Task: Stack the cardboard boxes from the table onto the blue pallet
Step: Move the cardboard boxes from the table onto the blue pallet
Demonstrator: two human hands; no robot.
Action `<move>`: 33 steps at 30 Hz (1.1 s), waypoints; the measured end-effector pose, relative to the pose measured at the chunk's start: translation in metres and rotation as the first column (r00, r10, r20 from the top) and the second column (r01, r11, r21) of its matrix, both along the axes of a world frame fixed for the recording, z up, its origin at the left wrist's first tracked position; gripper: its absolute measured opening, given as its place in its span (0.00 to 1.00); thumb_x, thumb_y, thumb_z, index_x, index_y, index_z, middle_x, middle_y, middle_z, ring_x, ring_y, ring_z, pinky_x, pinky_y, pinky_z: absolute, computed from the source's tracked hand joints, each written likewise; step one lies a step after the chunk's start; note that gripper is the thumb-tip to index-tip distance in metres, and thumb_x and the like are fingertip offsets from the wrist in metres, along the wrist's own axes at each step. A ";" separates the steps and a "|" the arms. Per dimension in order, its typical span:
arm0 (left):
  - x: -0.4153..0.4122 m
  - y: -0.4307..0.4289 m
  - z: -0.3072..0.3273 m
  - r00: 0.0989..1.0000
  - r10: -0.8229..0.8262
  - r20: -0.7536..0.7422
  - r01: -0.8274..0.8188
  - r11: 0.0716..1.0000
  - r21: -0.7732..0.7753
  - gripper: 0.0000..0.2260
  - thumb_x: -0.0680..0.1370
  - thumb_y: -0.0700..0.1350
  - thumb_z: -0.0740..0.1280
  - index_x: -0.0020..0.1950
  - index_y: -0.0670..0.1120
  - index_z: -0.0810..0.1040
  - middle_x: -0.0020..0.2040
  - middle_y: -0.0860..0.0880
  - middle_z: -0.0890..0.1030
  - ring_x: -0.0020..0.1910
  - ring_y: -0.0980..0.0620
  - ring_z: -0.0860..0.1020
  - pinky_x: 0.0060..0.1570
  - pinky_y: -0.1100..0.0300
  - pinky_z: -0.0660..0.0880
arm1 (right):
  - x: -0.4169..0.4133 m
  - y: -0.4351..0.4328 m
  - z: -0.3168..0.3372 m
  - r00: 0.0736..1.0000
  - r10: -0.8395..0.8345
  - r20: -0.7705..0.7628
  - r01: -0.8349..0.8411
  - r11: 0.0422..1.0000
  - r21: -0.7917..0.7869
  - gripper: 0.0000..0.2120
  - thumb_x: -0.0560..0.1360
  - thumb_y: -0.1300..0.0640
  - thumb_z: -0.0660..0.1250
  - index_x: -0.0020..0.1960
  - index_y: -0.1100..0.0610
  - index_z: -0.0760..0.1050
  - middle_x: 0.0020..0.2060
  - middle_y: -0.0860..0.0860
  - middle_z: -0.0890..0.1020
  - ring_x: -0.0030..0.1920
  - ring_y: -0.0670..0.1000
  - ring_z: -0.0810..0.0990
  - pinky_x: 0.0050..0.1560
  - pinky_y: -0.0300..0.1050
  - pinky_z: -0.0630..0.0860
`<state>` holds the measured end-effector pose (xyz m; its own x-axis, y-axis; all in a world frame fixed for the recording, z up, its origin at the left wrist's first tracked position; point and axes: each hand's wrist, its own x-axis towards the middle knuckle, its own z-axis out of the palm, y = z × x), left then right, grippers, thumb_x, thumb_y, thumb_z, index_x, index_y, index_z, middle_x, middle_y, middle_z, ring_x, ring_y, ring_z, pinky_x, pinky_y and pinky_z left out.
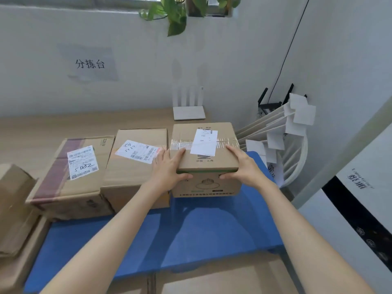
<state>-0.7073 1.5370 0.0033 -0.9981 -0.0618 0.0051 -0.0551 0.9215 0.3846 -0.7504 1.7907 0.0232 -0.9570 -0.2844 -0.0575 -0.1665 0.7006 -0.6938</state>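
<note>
Small cardboard box (206, 158) at centre frame gripped by both sides, left hand (168, 169) and right hand (244, 166) curled over its top edge, thumbs pressed on the front face, box set on the blue pallet (212, 234), labelled middle box (135, 166) touching its left side, taped box (72, 172) further left.

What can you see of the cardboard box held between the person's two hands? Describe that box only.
The cardboard box is brown, roughly cube-shaped and upright, its top flaps sealed with clear tape under a white label. The front shows a green stripe, a lamp drawing and printed text. It appears to rest on the blue pallet, rightmost in a row, beside a neighbouring box. The left hand and right hand grip its top side edges, fingers on top, thumbs on the front.
</note>
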 end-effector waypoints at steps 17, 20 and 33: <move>0.015 0.015 -0.024 0.995 0.056 0.083 -0.034 0.969 -0.243 0.51 0.69 0.54 0.75 0.78 0.59 0.41 0.78 0.41 0.37 0.76 0.43 0.35 0.71 0.38 0.36 | -0.026 0.008 -0.054 0.995 0.101 0.027 -0.099 0.992 -0.078 0.49 0.63 0.53 0.81 0.75 0.40 0.56 0.70 0.45 0.64 0.68 0.52 0.65 0.68 0.59 0.67; 0.013 0.015 -0.027 0.994 0.058 0.095 -0.028 0.955 -0.294 0.50 0.71 0.55 0.74 0.78 0.58 0.39 0.77 0.41 0.36 0.76 0.43 0.34 0.71 0.39 0.36 | -0.026 0.007 -0.056 0.994 0.109 0.009 -0.108 0.992 -0.068 0.50 0.62 0.52 0.81 0.75 0.41 0.56 0.71 0.45 0.64 0.69 0.52 0.64 0.68 0.59 0.67; 0.009 0.014 -0.032 0.995 0.074 0.061 -0.052 0.951 -0.305 0.40 0.76 0.53 0.69 0.77 0.57 0.44 0.78 0.42 0.38 0.77 0.43 0.36 0.72 0.38 0.39 | -0.029 0.007 -0.055 0.993 0.121 0.005 -0.121 0.993 -0.014 0.51 0.62 0.50 0.81 0.75 0.40 0.55 0.72 0.47 0.62 0.70 0.53 0.64 0.68 0.58 0.67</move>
<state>-0.6983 1.5511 -0.0286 -0.9906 -0.1314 -0.0374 -0.1341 0.9876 0.0814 -0.7789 1.7975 -0.0319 -0.9151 -0.3989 -0.0584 -0.2453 0.6659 -0.7045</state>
